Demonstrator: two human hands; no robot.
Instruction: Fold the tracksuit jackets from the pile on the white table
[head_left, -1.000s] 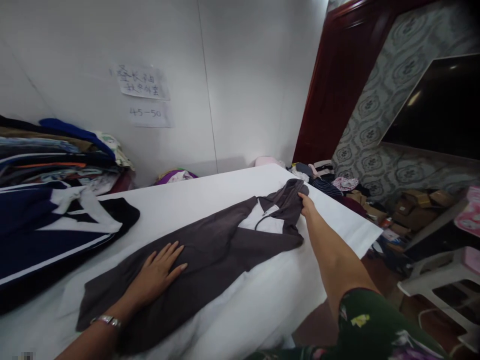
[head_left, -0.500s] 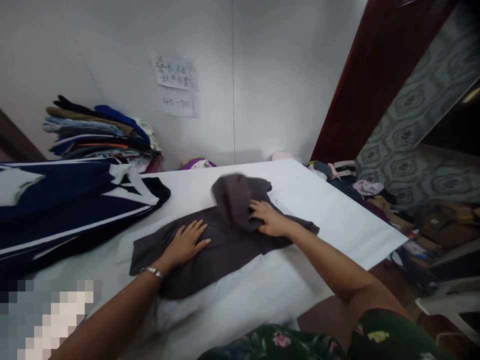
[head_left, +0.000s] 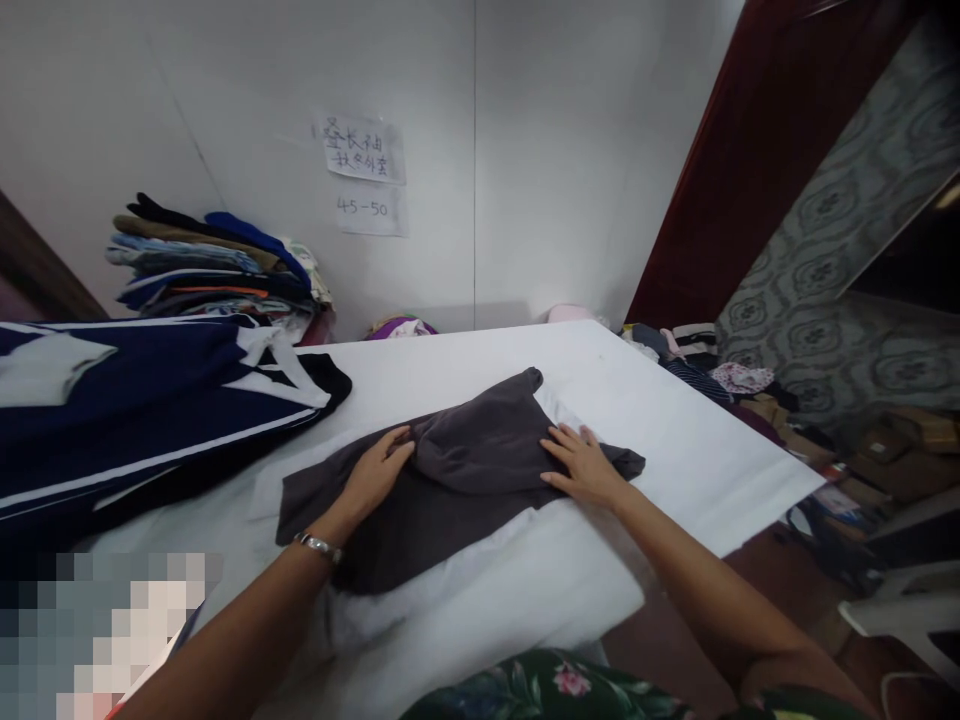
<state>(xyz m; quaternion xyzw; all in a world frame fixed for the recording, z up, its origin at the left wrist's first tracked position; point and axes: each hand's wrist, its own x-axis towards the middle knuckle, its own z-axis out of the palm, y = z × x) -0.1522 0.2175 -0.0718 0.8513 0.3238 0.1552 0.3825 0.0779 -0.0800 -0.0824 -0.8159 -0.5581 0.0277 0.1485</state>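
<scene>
A dark grey garment (head_left: 480, 440) lies on a white-covered table with part of it folded over on top of itself. My left hand (head_left: 377, 468), with a metal bracelet at the wrist, rests on its left portion, fingertips at the edge of the folded layer. Thumb and fingers are apart there, though some fingertips are partly hidden. My right hand (head_left: 583, 468) lies spread and flat on the right end of the fold, near a narrow end of the garment that sticks out. White cloth (head_left: 450, 590) shows from under the garment's front edge.
At the left lies navy clothing with white stripes (head_left: 165, 400), and behind it rises a stack of folded clothes (head_left: 217, 265). Handwritten paper signs (head_left: 364, 150) hang on the wall. Clothes and cardboard boxes (head_left: 892, 450) are heaped beyond the table's right edge (head_left: 780, 470).
The raised, blurred part of the garment has come down and now lies flat across it. My right hand has moved right and flattened; the left has shifted to the fold's edge.
</scene>
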